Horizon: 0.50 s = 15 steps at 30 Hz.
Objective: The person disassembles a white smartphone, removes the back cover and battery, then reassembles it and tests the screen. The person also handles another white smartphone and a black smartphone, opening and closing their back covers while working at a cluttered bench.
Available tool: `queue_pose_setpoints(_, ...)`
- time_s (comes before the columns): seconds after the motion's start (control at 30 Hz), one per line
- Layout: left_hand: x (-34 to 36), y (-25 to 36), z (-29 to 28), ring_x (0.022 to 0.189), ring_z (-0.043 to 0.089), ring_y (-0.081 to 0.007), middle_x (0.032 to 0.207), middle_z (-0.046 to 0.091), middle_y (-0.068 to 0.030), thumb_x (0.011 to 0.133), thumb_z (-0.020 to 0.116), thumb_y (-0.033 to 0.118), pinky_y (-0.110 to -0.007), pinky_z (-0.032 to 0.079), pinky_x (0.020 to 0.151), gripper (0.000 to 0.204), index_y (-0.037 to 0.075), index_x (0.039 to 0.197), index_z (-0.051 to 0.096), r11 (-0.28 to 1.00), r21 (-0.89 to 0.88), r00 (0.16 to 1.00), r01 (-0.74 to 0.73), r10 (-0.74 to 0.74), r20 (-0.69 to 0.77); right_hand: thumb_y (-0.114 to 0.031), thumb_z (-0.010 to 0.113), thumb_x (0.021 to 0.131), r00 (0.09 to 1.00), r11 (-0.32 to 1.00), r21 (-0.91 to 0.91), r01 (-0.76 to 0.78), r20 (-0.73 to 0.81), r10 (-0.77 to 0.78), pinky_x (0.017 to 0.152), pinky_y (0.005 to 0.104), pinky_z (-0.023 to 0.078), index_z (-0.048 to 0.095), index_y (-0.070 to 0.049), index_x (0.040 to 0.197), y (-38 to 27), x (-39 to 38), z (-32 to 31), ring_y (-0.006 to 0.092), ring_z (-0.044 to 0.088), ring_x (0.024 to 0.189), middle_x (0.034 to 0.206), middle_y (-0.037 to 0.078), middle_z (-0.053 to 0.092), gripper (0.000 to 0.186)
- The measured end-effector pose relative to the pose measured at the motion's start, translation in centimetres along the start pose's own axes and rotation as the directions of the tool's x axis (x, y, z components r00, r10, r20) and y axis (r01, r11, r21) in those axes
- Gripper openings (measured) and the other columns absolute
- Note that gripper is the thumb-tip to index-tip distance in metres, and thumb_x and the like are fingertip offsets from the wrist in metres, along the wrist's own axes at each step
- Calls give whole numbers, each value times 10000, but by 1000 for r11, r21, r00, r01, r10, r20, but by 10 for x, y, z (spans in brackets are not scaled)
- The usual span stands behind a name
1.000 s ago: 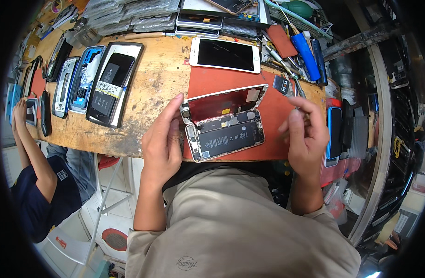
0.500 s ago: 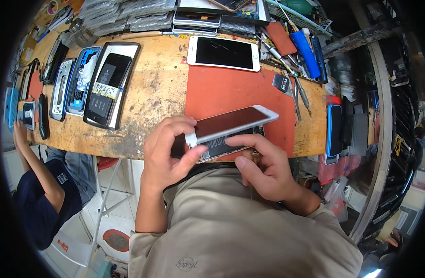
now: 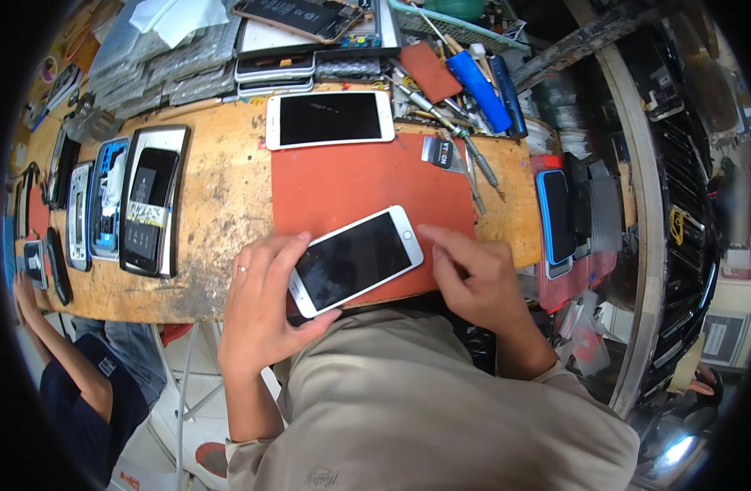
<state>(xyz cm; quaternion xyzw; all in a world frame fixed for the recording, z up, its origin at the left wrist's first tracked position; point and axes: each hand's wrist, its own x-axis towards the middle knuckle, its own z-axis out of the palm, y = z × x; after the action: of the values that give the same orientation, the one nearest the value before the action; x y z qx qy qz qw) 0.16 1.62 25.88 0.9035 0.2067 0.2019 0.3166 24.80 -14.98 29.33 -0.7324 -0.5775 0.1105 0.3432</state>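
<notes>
A white phone (image 3: 355,260) with a dark screen lies tilted at the near edge of the red mat (image 3: 326,184), its round home button toward the right. My left hand (image 3: 261,290) grips the phone's left end, fingers along the upper side and thumb at the lower corner. Just off the phone's right end, my right hand (image 3: 486,274) holds nothing; its index finger points toward the button, and thumb and index are apart. The inside of the phone is hidden under the screen. Across the mat's far edge rests a second white phone (image 3: 330,119) with a dark screen.
Screwdrivers (image 3: 482,159) and a small card (image 3: 445,153) lie at the mat's right. Phone parts (image 3: 150,209) stand in a row on the left. Bubble-wrapped packs (image 3: 179,65) are stacked behind. Another person's arm (image 3: 64,348) shows at far left; a blue-edged phone (image 3: 555,214) sits right.
The white screen was raised at an angle with the battery showing below; now it lies down over the body. My right hand has come off the phone. The view has shifted.
</notes>
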Motion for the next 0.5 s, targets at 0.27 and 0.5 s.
queue_pose_setpoints(0.27, -2, -1, 5, 1187, 565, -441, 1277, 616, -218, 635, 937, 261, -525, 441, 1068, 951, 12, 1461, 536, 999, 34, 1000, 4, -3, -13, 10, 681, 863, 974, 971, -220, 92, 222, -42, 548, 411, 509, 714, -20, 1338, 3, -10, 5, 284, 661, 567, 702, 99, 673, 477)
queue_pose_setpoints(0.5, 0, 4, 2, 1184, 561, -431, 1276, 610, -207, 641, 938, 251, -528, 432, 1066, 954, 18, 1468, 523, 997, 70, 1000, -20, 21, -18, -155, 738, 918, 970, 960, -190, 206, 172, -174, 700, 401, 576, 634, 14, 1386, 2, 18, -3, 292, 725, 842, 927, 126, 709, 509)
